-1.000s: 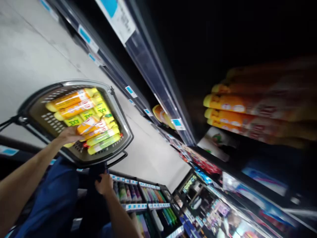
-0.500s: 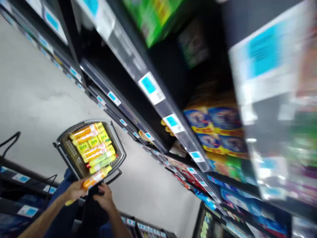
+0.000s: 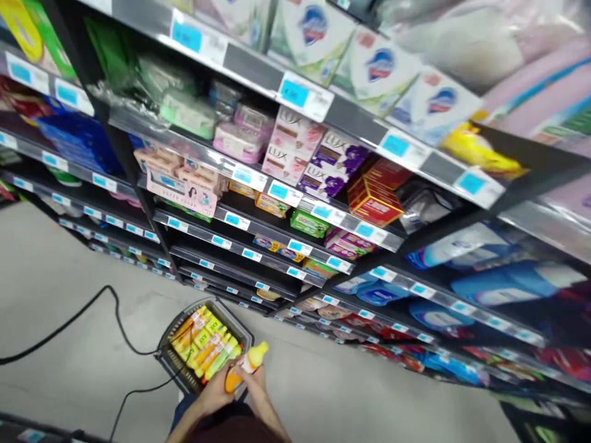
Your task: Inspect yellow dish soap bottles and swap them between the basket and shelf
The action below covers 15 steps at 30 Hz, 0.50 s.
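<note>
An orange bottle with a yellow top (image 3: 257, 353) is held slantwise over the near right corner of a dark shopping basket (image 3: 248, 334). My left hand (image 3: 218, 390) is closed around its lower orange part. Against the bottle's other side, my right hand (image 3: 257, 383) is closed too, its thumb lying across the bottle. Inside the basket, orange bottles (image 3: 215, 351), yellow AXE packs (image 3: 202, 337) and slim yellow-green bottles (image 3: 222, 362) lie in rows. My hands partly cover the basket's near edge.
Shelves with blue price tags run along the aisle. They carry LUX soap boxes (image 3: 292, 146), white soap boxes (image 3: 314, 31), a red-gold box (image 3: 375, 200) and blue packages (image 3: 512, 286). A black cable (image 3: 108, 289) loops over the grey floor (image 3: 351, 394) and the basket.
My view has swung up toward the shelves. My right hand, apart from the bottle before, has come onto it beside the left. The bottle has moved rightward relative to the basket.
</note>
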Motion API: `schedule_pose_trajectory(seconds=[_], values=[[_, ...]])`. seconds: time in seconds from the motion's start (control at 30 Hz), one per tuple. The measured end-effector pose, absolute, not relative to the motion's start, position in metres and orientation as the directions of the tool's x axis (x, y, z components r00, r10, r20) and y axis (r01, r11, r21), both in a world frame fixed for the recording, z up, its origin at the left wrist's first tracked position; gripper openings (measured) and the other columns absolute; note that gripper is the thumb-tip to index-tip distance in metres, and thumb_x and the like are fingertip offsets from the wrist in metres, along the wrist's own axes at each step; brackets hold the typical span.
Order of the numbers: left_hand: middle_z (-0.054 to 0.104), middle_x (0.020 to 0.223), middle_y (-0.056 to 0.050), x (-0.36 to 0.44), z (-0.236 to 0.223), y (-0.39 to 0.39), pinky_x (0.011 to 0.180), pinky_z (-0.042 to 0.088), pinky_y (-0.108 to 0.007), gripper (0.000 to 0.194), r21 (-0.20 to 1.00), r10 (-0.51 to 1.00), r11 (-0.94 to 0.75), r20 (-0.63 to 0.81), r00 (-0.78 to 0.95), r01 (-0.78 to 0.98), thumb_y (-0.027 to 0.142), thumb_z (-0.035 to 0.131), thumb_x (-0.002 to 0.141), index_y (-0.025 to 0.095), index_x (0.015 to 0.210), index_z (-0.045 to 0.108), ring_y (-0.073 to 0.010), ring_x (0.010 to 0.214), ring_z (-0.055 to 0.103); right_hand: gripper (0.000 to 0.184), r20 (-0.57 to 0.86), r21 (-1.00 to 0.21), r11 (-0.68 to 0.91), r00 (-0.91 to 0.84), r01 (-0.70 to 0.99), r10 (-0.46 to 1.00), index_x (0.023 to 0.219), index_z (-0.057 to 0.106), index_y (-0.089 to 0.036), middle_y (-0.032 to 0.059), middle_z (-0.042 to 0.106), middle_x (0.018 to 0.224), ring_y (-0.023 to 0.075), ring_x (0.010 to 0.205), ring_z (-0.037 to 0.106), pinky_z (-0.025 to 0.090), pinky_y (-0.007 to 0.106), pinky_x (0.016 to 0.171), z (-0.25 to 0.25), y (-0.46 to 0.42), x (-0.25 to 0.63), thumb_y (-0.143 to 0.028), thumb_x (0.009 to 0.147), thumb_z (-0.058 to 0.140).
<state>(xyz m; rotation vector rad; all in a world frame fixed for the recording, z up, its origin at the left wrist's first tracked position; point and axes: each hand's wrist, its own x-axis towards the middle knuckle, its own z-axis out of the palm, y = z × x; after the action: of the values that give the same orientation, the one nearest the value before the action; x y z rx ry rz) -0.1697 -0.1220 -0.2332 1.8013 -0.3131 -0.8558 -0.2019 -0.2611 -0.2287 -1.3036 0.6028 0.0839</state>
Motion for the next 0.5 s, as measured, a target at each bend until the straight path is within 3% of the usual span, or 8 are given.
schedule_pose_trajectory(seconds=[0.13,0.3,0.43,0.5], values=[[0.064,0.128,-0.012,-0.168,-0.182,-0.134,0.098,0.051,-0.039,0.066,0.92,-0.605,-0.371,-0.342,0.719,0.125,0.026,0.065,0.064,0.019,0.129,0.05,-0.0279,0.109,0.064,0.037,-0.394,-0.897,0.384,0.793,-0.22,-0.464,0.077,0.069,-0.024,0.0005,0.076,0.074,0.0269,0.073,0.075,0.061,0.041,0.074,-0.175,-0.276,-0.197,-0.052,0.058,0.084],[0.064,0.13,-0.014,-0.181,-0.142,-0.14,0.106,0.044,-0.042,0.062,0.912,-0.61,-0.407,-0.305,0.731,0.041,0.038,0.07,0.075,0.017,0.131,0.052,-0.0306,0.121,0.059,0.045,-0.37,-0.86,0.509,0.711,-0.02,-0.598,0.083,0.064,-0.016,0.0058,0.074,0.073,0.021,0.064,0.071,0.057,0.03,0.062,-0.129,-0.301,-0.192,-0.053,0.064,0.083],[0.066,0.127,-0.014,-0.199,-0.119,-0.142,0.103,0.046,-0.043,0.062,0.949,-0.613,-0.313,-0.24,0.753,0.047,0.049,0.066,0.082,0.017,0.133,0.051,-0.0318,0.119,0.06,0.047,-0.391,-0.796,0.602,0.705,0.064,-0.592,0.086,0.063,-0.015,0.0048,0.073,0.07,0.0205,0.059,0.07,0.055,0.029,0.054,-0.094,-0.31,-0.196,-0.054,0.067,0.082],[0.069,0.116,-0.013,-0.207,-0.11,-0.143,0.091,0.052,-0.04,0.061,0.959,-0.622,-0.262,-0.252,0.741,0.106,0.055,0.068,0.08,0.018,0.127,0.054,-0.0294,0.104,0.065,0.049,-0.359,-0.753,0.647,0.751,0.116,-0.553,0.093,0.064,-0.016,0.0057,0.075,0.075,0.0221,0.064,0.072,0.057,0.031,0.058,-0.08,-0.311,-0.204,-0.057,0.07,0.079]])
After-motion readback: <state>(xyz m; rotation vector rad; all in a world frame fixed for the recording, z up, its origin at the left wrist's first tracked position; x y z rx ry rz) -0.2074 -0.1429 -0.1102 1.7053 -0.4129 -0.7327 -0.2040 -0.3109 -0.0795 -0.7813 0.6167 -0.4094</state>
